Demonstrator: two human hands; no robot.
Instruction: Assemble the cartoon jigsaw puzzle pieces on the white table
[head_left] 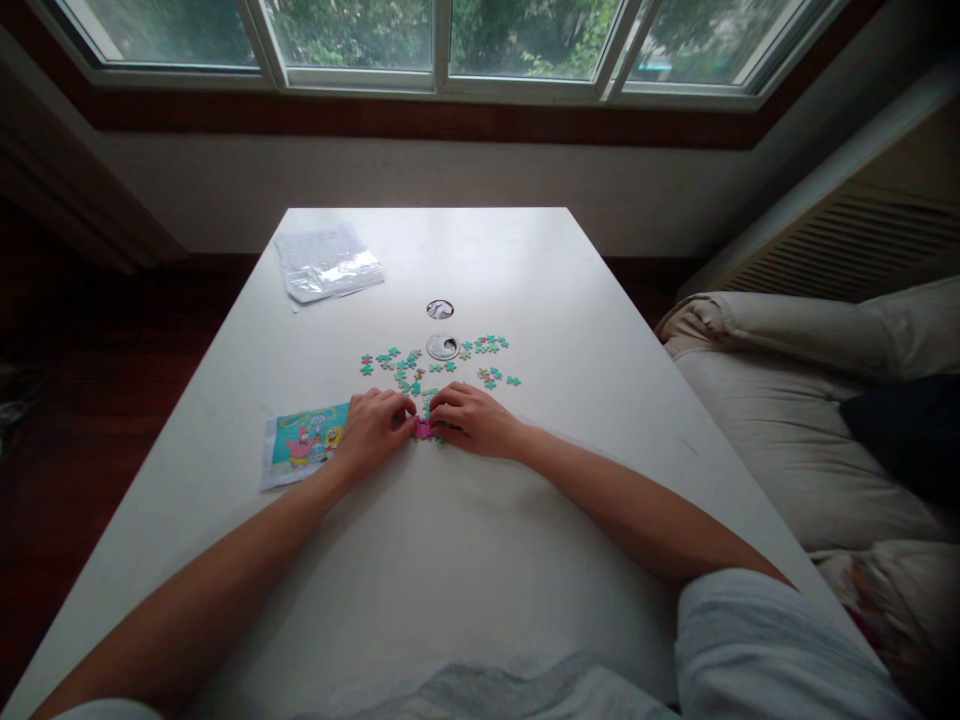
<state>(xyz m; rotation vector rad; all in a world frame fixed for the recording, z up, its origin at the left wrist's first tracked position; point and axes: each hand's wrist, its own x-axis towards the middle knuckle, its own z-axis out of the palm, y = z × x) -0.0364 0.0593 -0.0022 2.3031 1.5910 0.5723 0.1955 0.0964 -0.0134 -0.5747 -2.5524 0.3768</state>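
Note:
Both my hands meet over a small cluster of pink jigsaw puzzle pieces (423, 429) on the white table (450, 560). My left hand (375, 425) is closed, its thumb and fingers at the left side of the pink pieces. From the right, my right hand (476, 418) has its curled fingertips pressed on the same pieces. Its fingers partly cover them. Beyond the hands lie several loose teal puzzle pieces (409, 380), with more teal pieces (491, 344) farther right. A cartoon picture sheet (304, 445) lies by my left hand, partly under the wrist.
A clear plastic bag with papers (330, 262) lies at the table's far left corner. Two round fittings, a hole (440, 310) and a disc (442, 347), sit in the table's middle. A pale sofa (742, 430) stands along the right side, and a window (442, 45) is ahead.

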